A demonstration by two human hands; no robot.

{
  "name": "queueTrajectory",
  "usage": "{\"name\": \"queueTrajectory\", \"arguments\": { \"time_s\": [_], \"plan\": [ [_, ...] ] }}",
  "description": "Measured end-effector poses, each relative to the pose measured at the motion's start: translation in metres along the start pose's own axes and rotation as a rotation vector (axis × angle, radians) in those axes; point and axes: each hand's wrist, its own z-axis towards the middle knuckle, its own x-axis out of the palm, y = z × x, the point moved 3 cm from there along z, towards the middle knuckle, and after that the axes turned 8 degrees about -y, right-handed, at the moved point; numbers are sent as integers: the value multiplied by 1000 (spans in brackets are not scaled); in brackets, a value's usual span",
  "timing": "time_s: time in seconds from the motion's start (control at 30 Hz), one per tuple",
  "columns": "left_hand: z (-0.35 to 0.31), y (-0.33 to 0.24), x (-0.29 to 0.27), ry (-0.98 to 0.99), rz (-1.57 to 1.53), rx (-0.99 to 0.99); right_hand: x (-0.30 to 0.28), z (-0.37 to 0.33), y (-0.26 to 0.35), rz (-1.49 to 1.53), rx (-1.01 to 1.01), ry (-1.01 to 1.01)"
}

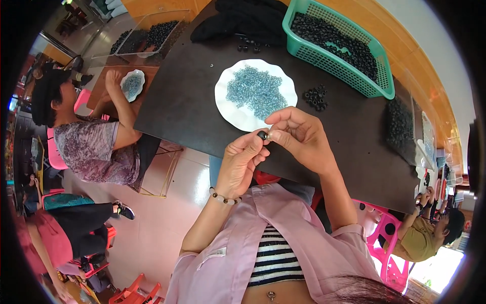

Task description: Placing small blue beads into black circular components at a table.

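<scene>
My left hand [242, 163] pinches a small black ring [262, 135] between thumb and fingertips. My right hand [298, 134] meets it from the right, its fingertips closed on a tiny clear bead pressed against the ring. Both hands hover over the near edge of a dark table [192, 96]. Just beyond them lies a white scalloped plate [225, 109] heaped with small blue-clear beads [255, 91]. A small pile of black rings [316, 97] lies right of the plate.
A green plastic basket [298, 48] full of black rings stands at the far right. Black cloth [243, 20] lies at the table's far end. A seated person [91, 142] works at another table on the left; another person [425, 233] sits at lower right.
</scene>
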Motion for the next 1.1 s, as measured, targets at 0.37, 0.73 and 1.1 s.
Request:
{"name": "queueTrajectory", "arguments": {
  "time_s": [0.37, 0.73, 1.1],
  "plan": [
    [-24, 14, -17, 25, 22, 43, 22, -39, 7, -621, -312, -186],
    [-43, 29, -11, 102, -49, -120, -10, -62, 0, -455, -107, -169],
    [-24, 36, 4, 80, -337, -534, -153, -19, -14, -999, -227, -499]
  ]
}}
